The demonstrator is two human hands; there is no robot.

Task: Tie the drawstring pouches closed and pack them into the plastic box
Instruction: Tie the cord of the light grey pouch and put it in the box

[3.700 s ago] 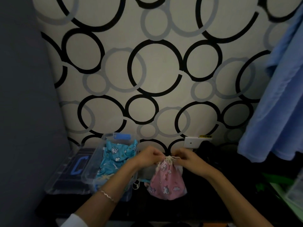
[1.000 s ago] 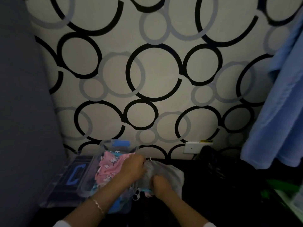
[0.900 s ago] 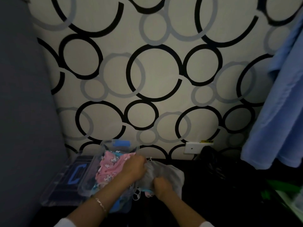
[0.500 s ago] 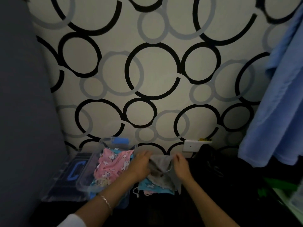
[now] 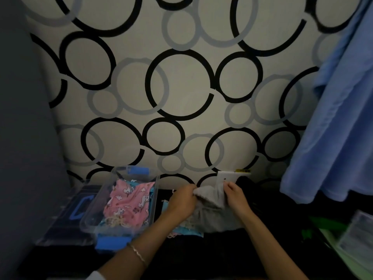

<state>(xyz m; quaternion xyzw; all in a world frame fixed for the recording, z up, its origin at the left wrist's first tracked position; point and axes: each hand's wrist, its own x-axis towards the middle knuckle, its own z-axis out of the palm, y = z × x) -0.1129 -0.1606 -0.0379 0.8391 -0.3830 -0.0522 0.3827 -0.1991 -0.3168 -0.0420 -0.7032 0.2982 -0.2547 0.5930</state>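
— Fingers (image 5: 190,190) of my left hand (image 5: 182,201) are curled and pinch one side of the mouth of the grey pouch (image 5: 212,217). My right hand (image 5: 235,196) pinches the other side, so both hands grip it.

— Where is it lying?

— On the dark tabletop (image 5: 201,255), just right of the plastic box (image 5: 96,201) and partly over a blue pouch (image 5: 187,232).

— Which step is that, then?

— Closing this one, I'd say. Its mouth looks gathered between my hands but not tied. I can't make out the cords in this dim light.

— And the box?

— A pink pouch (image 5: 129,201) is already inside on top, with something blue beneath it.

— What does the next move need?

— Finding both cord ends, pulling them apart to cinch the mouth, then knotting them. The fabric is soft and will slump, so I'd keep it pinned to the table.

— What about the room?

— The box's lid (image 5: 66,211) lies flat just left of the box. Behind is wallpaper (image 5: 181,83) with black and grey rings and a wall socket (image 5: 228,176) low down. A blue cloth (image 5: 339,118) hangs at the right
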